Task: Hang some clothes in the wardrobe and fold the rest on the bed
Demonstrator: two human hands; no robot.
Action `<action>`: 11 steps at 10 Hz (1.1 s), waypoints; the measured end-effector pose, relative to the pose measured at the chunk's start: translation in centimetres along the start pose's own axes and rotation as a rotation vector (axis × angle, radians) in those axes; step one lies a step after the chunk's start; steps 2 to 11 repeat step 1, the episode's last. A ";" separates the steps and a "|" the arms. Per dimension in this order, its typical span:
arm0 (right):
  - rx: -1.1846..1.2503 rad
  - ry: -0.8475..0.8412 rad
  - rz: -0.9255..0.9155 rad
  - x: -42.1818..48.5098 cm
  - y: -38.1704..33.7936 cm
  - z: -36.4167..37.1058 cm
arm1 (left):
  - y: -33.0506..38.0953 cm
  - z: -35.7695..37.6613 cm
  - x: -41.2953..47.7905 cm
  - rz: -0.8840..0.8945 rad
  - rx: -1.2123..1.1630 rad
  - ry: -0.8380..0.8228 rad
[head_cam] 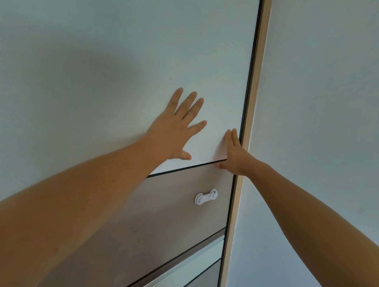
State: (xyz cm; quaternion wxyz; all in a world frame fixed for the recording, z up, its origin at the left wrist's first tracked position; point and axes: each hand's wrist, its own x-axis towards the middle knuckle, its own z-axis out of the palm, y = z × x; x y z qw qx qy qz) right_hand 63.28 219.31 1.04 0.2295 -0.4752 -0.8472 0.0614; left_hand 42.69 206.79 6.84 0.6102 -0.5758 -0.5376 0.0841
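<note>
Against the white wall (328,84), the wardrobe (123,53) is pale above, brown below.

Before me a wardrobe (210,35) fills the view, its pale upper panel (123,53) meeting a brown lower panel (181,216) along a dark seam. A white plastic latch (205,196) sits on the brown panel, near a light wooden edge strip (255,81) running top to bottom. To the right of the strip stands a plain white wall (327,106). Soft light falls evenly, with a broad shadow at left.
</note>
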 end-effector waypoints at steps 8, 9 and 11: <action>0.006 -0.072 0.045 -1.6 -0.3 -0.9 | -0.7 -0.5 -0.1 -0.003 -0.016 -0.031; 0.006 -0.072 0.045 -1.6 -0.3 -0.9 | -0.7 -0.5 -0.1 -0.003 -0.016 -0.031; 0.006 -0.072 0.045 -1.6 -0.3 -0.9 | -0.7 -0.5 -0.1 -0.003 -0.016 -0.031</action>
